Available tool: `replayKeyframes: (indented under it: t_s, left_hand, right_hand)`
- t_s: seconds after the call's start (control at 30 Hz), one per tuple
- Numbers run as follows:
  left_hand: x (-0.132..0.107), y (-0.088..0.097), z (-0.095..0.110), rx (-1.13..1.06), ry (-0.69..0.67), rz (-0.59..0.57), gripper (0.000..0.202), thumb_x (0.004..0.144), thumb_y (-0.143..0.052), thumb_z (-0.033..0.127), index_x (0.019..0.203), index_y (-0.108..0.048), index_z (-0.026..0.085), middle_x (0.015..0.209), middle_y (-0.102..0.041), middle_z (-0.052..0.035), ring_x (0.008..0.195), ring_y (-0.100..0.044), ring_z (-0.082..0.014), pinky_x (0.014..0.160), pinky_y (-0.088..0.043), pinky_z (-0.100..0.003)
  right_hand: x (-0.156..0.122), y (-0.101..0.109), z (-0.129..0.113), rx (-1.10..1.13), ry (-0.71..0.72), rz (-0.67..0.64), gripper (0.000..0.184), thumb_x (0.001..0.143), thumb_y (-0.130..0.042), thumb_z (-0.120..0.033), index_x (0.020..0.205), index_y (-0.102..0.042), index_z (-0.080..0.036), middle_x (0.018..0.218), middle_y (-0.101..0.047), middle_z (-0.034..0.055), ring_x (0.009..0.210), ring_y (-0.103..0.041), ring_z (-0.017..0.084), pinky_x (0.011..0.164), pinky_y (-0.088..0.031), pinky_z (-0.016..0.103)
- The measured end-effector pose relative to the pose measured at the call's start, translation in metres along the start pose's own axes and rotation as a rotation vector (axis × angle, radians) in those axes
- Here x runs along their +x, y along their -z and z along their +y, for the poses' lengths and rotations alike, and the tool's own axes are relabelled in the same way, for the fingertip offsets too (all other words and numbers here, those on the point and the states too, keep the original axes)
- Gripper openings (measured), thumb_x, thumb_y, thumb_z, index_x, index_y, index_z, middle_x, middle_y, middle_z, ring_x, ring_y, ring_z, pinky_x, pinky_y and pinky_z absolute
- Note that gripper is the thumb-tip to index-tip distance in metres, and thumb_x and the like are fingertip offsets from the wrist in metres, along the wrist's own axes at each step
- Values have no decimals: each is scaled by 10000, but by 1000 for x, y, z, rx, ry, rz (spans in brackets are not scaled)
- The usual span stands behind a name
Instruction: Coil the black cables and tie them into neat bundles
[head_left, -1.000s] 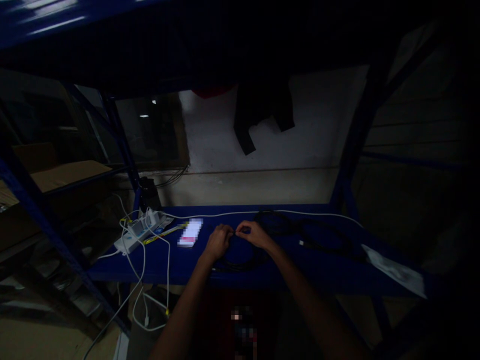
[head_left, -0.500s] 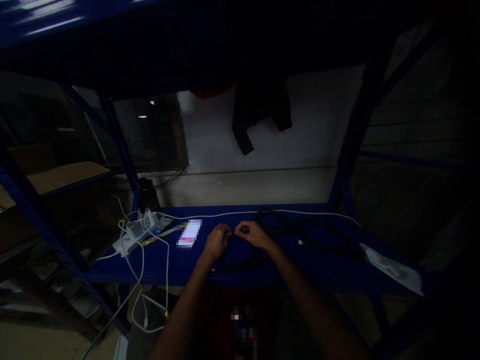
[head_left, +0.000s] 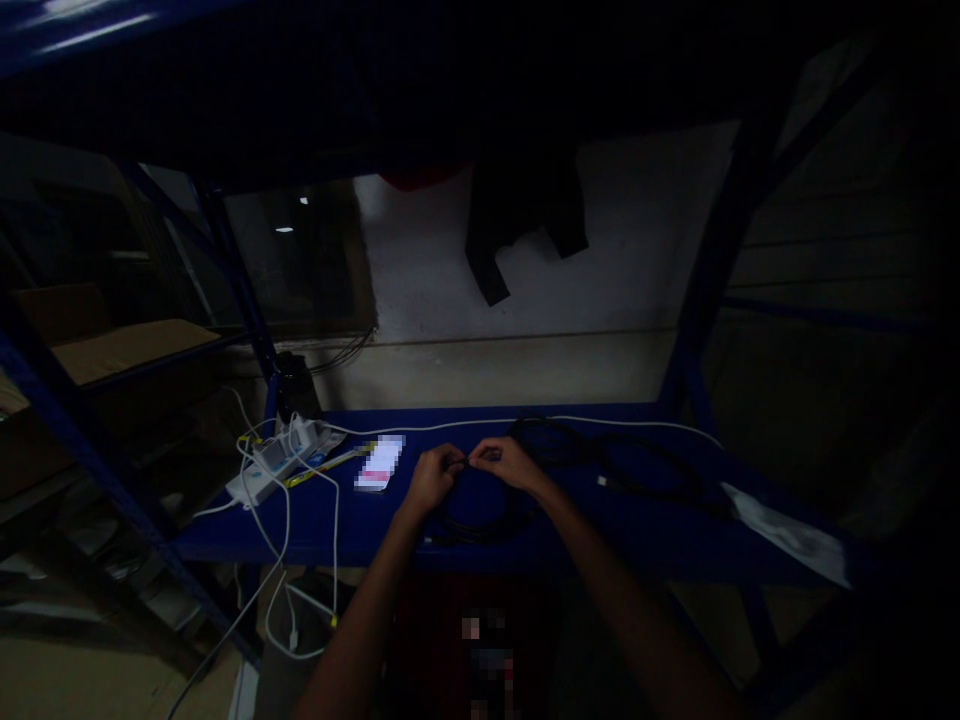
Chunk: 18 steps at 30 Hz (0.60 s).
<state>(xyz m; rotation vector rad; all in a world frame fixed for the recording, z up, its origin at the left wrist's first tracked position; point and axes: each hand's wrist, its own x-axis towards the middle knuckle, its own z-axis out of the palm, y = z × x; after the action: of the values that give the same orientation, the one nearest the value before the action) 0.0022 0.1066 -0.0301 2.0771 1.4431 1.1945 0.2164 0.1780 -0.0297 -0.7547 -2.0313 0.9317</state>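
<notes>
My left hand [head_left: 435, 478] and my right hand [head_left: 504, 464] meet over the blue shelf, their fingertips pinched almost together. Between them is a short, thin dark piece, apparently part of the black cable; the dim light hides its detail. Directly below lies the coiled black cable [head_left: 480, 532], with a small pale connector [head_left: 429, 540] at its front left. To the right of my right hand rest more black cable loops [head_left: 551, 440], and a silver-tipped plug [head_left: 602, 482] sticks out from another coil. A phone [head_left: 380, 463] with its screen lit lies left of my left hand.
On the left, a white power strip [head_left: 259, 478] carries plugs and white cords [head_left: 336, 540] that hang over the front edge. A white cable [head_left: 450, 428] runs along the back. A clear plastic bag [head_left: 784, 530] lies at the right. Blue uprights [head_left: 694, 300] frame the shelf, and dark clothing [head_left: 525, 210] hangs behind.
The fingers of both hands have shifted slightly, still pinched at the same spot. The view has tilted a little; the cables and phone lie as before.
</notes>
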Motion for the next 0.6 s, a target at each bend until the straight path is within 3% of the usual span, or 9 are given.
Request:
replayKeyframes:
  t_s: [0.6]
  left_hand:
    - [0, 1, 3, -20, -47, -7, 187, 907, -654, 129, 1029, -776, 202, 1046, -799, -54, 971, -743, -200, 900, -553, -306]
  right_hand:
    - [-2, -1, -3, -118, 69, -8, 186, 880, -732, -373, 920, -817, -212, 946, -824, 70, 902, -751, 254, 884, -564, 376]
